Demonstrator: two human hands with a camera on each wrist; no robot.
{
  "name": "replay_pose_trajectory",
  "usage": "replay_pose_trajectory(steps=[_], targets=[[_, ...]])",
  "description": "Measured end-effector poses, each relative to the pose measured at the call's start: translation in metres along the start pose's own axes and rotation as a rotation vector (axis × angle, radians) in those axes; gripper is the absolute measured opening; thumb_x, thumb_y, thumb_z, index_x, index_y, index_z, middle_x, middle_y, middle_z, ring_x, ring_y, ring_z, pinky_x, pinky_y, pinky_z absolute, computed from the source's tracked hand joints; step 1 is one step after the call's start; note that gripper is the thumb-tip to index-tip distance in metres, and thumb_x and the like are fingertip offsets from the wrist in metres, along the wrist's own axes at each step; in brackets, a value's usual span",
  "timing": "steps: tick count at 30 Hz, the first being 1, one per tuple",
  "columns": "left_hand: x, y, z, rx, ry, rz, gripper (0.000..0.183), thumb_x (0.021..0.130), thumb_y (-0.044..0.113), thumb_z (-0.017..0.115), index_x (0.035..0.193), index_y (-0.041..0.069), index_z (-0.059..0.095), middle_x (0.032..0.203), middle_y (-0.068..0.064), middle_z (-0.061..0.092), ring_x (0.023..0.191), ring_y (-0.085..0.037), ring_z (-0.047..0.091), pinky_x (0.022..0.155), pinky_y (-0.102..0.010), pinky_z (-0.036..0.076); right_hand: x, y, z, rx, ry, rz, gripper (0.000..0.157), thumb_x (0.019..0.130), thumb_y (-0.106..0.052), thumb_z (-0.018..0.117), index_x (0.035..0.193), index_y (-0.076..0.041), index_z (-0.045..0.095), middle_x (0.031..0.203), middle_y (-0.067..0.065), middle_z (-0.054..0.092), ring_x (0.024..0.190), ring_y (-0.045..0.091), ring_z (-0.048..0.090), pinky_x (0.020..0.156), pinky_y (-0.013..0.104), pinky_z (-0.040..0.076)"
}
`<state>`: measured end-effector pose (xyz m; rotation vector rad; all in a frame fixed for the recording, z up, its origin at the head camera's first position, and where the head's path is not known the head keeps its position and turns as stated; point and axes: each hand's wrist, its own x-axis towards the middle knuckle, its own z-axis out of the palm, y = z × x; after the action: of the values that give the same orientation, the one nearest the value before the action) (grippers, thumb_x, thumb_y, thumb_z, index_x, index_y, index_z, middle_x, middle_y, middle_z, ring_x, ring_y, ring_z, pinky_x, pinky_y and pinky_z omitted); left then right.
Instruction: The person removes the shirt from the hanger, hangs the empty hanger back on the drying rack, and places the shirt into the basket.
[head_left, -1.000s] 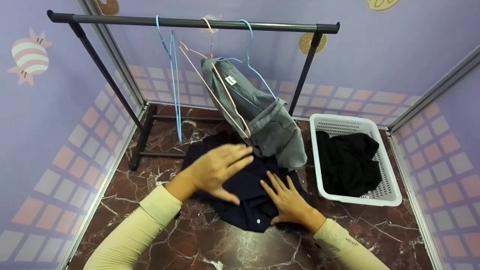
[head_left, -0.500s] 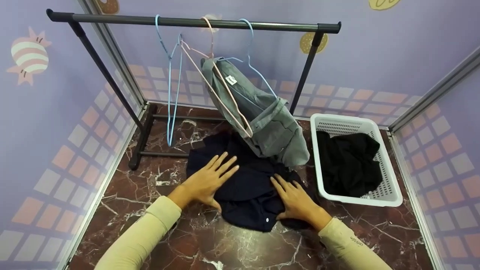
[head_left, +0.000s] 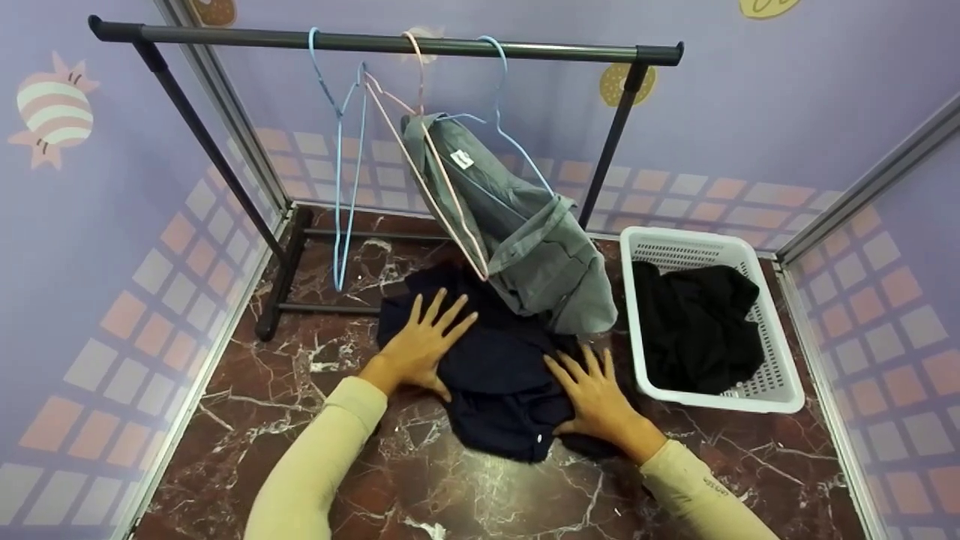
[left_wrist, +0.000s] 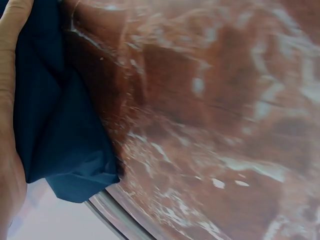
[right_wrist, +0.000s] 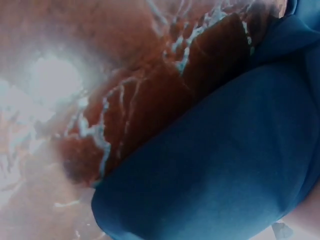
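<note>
A dark navy garment (head_left: pixel 495 367) lies bunched on the marbled floor, a small white button or dot near its front edge. My left hand (head_left: pixel 420 346) rests on its left side, fingers spread and straight. On the right side my right hand (head_left: pixel 598 399) lies in the same way, with the fingers fanned out. In the left wrist view, part of that hand (left_wrist: pixel 7 110) runs along the left edge beside a fold of the garment (left_wrist: pixel 75 140). A smooth blue-looking piece of the garment (right_wrist: pixel 210 160) fills much of the right wrist view.
Behind the hands stands a black clothes rack (head_left: pixel 375 43). From it hang a blue hanger (head_left: pixel 339 202), a pink hanger (head_left: pixel 450 180) and another blue hanger (head_left: pixel 501 105) with a grey garment (head_left: pixel 555 262). A white basket (head_left: pixel 784 375) holding black clothing (head_left: pixel 697 330) stands at the right.
My left hand has come down from above the garment onto its left side, spreading its fingers. The right hand has shifted slightly right. The left blue hanger has turned to face more forward.
</note>
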<state>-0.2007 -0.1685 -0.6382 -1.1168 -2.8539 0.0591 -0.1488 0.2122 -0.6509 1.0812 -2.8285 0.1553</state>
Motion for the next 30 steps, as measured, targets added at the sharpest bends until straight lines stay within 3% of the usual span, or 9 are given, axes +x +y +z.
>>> replay_pose_trajectory(steps=[5, 11, 14, 16, 19, 21, 24, 30], targets=[[0.017, -0.001, 0.005, -0.024, -0.026, -0.015, 0.154, 0.048, 0.096, 0.071, 0.168, 0.023, 0.006, 0.173, -0.02, 0.004, 0.154, -0.058, 0.01, 0.117, -0.079, 0.017, -0.001, 0.003, 0.001, 0.173, -0.053, 0.018, 0.131, 0.057, -0.058, 0.095, 0.163, -0.015, 0.032, 0.157, 0.021, 0.044, 0.143, 0.059, 0.036, 0.102, 0.082, 0.038], [0.029, 0.003, 0.014, -0.126, -0.083, -0.038, 0.146, 0.053, 0.091, 0.075, 0.168, 0.029, 0.009, 0.171, -0.021, 0.016, 0.154, -0.055, 0.014, 0.118, -0.078, 0.019, -0.004, 0.009, 0.005, 0.285, 0.028, -0.023, 0.122, 0.06, -0.043, 0.099, 0.16, -0.008, 0.037, 0.152, 0.024, 0.047, 0.136, 0.052, 0.047, 0.111, 0.067, 0.042], [0.029, 0.007, 0.02, -0.225, -0.062, -0.059, 0.137, 0.059, 0.083, 0.08, 0.167, 0.03, 0.015, 0.167, -0.022, 0.027, 0.154, -0.053, 0.018, 0.118, -0.078, 0.021, -0.006, 0.011, 0.006, 0.316, 0.066, -0.037, 0.114, 0.065, -0.039, 0.097, 0.159, -0.008, 0.039, 0.152, 0.024, 0.048, 0.135, 0.048, 0.05, 0.111, 0.063, 0.045], [0.028, 0.01, 0.023, -0.268, -0.021, -0.082, 0.126, 0.067, 0.073, 0.084, 0.166, 0.031, 0.018, 0.165, -0.021, 0.032, 0.154, -0.05, 0.022, 0.117, -0.076, 0.025, -0.007, 0.013, 0.006, 0.346, 0.091, -0.022, 0.109, 0.068, -0.034, 0.096, 0.159, -0.011, 0.041, 0.153, 0.021, 0.049, 0.135, 0.046, 0.051, 0.11, 0.061, 0.047], [0.025, 0.018, 0.026, -0.339, 0.058, -0.118, 0.11, 0.076, 0.044, 0.088, 0.165, 0.032, 0.025, 0.161, -0.018, 0.04, 0.154, -0.045, 0.028, 0.119, -0.071, 0.029, -0.008, 0.015, 0.006, 0.39, 0.129, 0.007, 0.103, 0.069, -0.026, 0.094, 0.158, -0.015, 0.043, 0.153, 0.018, 0.05, 0.135, 0.044, 0.052, 0.108, 0.06, 0.048], [0.022, 0.026, 0.028, -0.395, 0.107, -0.144, 0.106, 0.075, 0.022, 0.086, 0.164, 0.032, 0.029, 0.158, -0.017, 0.045, 0.152, -0.043, 0.033, 0.121, -0.065, 0.031, -0.01, 0.015, 0.006, 0.412, 0.158, 0.025, 0.099, 0.07, -0.02, 0.093, 0.157, -0.016, 0.045, 0.152, 0.017, 0.051, 0.135, 0.043, 0.053, 0.108, 0.06, 0.049], [0.016, 0.04, 0.031, -0.496, 0.182, -0.205, 0.106, 0.071, 0.002, 0.077, 0.162, 0.032, 0.034, 0.151, -0.018, 0.053, 0.146, -0.041, 0.042, 0.122, -0.056, 0.035, -0.011, 0.014, 0.005, 0.457, 0.198, 0.06, 0.096, 0.071, -0.012, 0.09, 0.156, -0.016, 0.046, 0.152, 0.016, 0.053, 0.135, 0.04, 0.055, 0.108, 0.055, 0.05], [0.014, 0.066, 0.028, -0.736, 0.392, -0.351, 0.097, 0.074, -0.009, 0.067, 0.159, 0.032, 0.041, 0.143, -0.016, 0.061, 0.135, -0.034, 0.057, 0.113, -0.05, 0.048, -0.008, 0.004, -0.003, 0.722, 0.23, 0.23, 0.093, 0.076, 0.006, 0.074, 0.159, -0.019, 0.042, 0.158, 0.007, 0.049, 0.144, 0.03, 0.048, 0.12, 0.018, 0.032]])
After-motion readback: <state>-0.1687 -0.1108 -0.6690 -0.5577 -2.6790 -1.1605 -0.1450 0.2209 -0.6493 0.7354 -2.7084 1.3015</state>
